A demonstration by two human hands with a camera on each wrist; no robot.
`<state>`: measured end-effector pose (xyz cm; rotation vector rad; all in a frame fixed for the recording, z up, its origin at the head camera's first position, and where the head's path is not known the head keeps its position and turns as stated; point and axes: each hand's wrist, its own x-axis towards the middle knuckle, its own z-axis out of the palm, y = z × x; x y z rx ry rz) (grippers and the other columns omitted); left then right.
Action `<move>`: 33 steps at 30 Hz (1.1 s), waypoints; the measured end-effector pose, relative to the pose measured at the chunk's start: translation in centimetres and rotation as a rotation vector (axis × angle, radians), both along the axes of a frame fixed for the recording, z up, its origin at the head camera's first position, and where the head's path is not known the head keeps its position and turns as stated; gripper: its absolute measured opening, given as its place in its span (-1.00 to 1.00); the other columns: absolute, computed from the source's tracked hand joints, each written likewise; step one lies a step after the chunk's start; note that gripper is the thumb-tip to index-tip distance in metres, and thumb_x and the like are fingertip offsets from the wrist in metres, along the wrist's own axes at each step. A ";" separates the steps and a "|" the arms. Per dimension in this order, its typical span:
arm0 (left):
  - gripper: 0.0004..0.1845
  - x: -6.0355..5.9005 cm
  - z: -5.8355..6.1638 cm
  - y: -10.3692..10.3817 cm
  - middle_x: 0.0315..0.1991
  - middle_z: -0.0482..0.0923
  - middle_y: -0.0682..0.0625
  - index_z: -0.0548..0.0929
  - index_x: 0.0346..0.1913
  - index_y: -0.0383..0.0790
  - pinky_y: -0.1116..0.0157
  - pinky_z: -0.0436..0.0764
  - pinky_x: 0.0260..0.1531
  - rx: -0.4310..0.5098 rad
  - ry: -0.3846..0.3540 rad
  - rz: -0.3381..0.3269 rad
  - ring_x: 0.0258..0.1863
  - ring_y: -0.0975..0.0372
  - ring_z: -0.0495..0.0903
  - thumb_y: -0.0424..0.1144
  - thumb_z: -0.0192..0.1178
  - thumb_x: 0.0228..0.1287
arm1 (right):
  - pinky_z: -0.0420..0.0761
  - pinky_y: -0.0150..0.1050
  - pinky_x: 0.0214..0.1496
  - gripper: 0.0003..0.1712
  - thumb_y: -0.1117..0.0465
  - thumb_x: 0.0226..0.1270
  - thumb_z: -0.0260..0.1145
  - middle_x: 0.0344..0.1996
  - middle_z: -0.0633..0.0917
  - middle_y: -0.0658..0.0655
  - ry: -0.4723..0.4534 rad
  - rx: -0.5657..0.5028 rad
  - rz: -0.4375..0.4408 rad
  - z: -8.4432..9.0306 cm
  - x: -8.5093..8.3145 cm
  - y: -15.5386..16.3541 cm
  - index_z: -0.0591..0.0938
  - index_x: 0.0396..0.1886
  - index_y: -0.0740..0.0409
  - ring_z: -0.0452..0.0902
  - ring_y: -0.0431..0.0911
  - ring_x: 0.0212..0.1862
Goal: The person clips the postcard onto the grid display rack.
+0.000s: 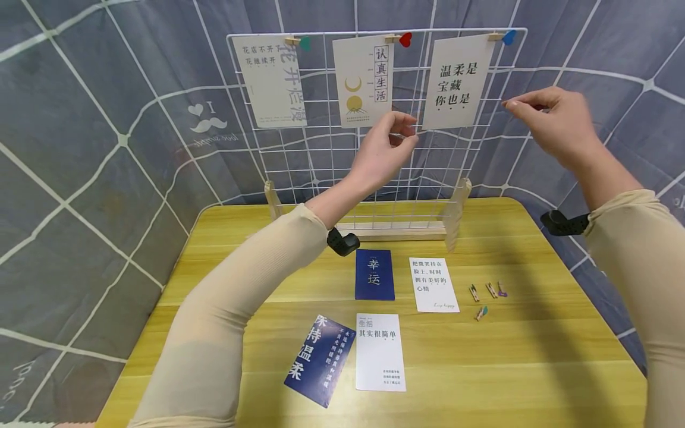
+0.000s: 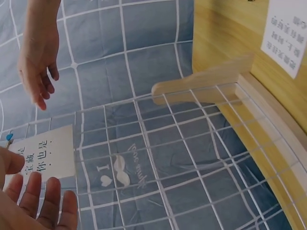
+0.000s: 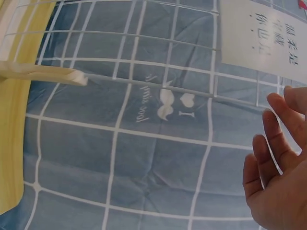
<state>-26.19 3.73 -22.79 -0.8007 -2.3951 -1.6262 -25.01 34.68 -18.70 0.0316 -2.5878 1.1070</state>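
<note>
My left hand (image 1: 386,142) hovers before the white wire grid, fingers loosely bent and holding nothing. It is between the moon card (image 1: 364,77) and the right-hand white card (image 1: 457,80), close to the latter's lower left corner. Beyond the grid's right side is my right hand (image 1: 553,122), also empty, its fingers loosely bent in the right wrist view. A clip with a blue heart (image 1: 509,37) pins the right-hand card to the top wire. The moon card hangs from a red heart clip (image 1: 405,40), and a third card (image 1: 272,83) from a green one (image 1: 305,43).
Wooden feet (image 1: 455,214) support the grid on the yellow wood table (image 1: 535,368). Two blue cards (image 1: 374,288) (image 1: 321,361) and two white cards (image 1: 436,291) (image 1: 380,356) lie in front. Several small clips (image 1: 492,290) lie at their right. Grey checked cloth (image 1: 107,208) surrounds the table.
</note>
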 end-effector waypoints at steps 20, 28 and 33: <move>-0.47 3.2 -5.5 -4.3 0.33 0.47 -0.01 0.42 0.45 -0.15 0.24 0.47 0.23 -0.390 -0.017 -0.111 0.30 0.14 0.47 -0.13 0.20 0.51 | 0.33 0.18 0.07 -0.46 -0.05 0.61 0.14 0.21 0.54 0.33 -0.078 0.271 0.230 -7.1 2.4 -0.3 0.64 0.25 0.28 0.32 0.22 0.24; -0.44 4.3 -8.8 -6.7 0.33 0.48 -0.03 0.41 0.46 -0.16 0.12 0.50 0.23 -0.481 -0.061 -0.100 0.33 0.07 0.45 -0.10 0.21 0.49 | 0.33 0.40 0.19 -0.47 -0.07 0.61 0.15 0.23 0.52 0.38 -0.190 0.309 0.272 -10.4 3.5 0.0 0.65 0.24 0.25 0.24 0.35 0.36; -0.42 4.6 -10.9 -7.8 0.34 0.47 -0.05 0.41 0.46 -0.15 0.09 0.49 0.25 -0.535 -0.066 -0.100 0.34 0.06 0.45 -0.08 0.23 0.47 | 0.33 0.38 0.22 -0.44 -0.12 0.58 0.18 0.28 0.51 0.38 -0.257 0.324 0.289 -12.4 3.9 0.2 0.65 0.24 0.23 0.24 0.34 0.39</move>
